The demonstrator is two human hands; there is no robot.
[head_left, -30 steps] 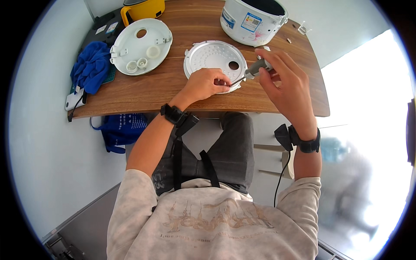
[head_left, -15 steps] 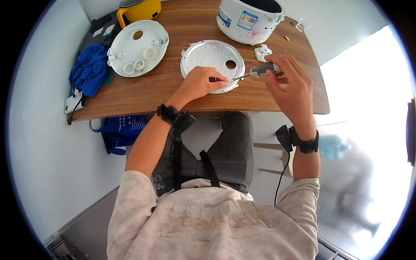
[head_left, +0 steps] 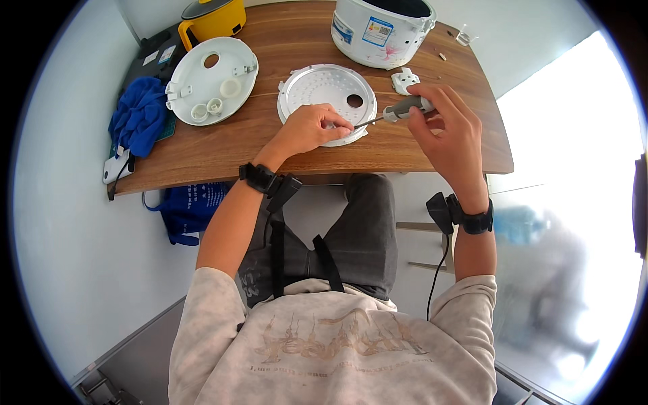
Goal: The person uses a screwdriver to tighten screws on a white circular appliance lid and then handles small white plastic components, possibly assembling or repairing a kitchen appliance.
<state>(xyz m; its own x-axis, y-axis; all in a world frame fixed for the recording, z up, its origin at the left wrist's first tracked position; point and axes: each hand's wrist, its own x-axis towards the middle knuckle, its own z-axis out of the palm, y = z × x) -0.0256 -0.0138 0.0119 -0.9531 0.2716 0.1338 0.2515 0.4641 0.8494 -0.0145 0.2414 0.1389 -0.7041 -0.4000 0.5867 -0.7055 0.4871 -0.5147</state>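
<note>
Pointing L, axis diag.: screwdriver [head_left: 397, 111]

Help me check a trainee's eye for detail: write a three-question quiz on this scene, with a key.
1. Which hand holds the screwdriver?
2. True or false: the blue cloth lies to the left of the round white cover.
3. The fingers of the left hand are at the edge of: A) the yellow pot; B) the round silver plate; C) the white cooker body.

Key: 1. The right hand. 2. True. 3. B.
</note>
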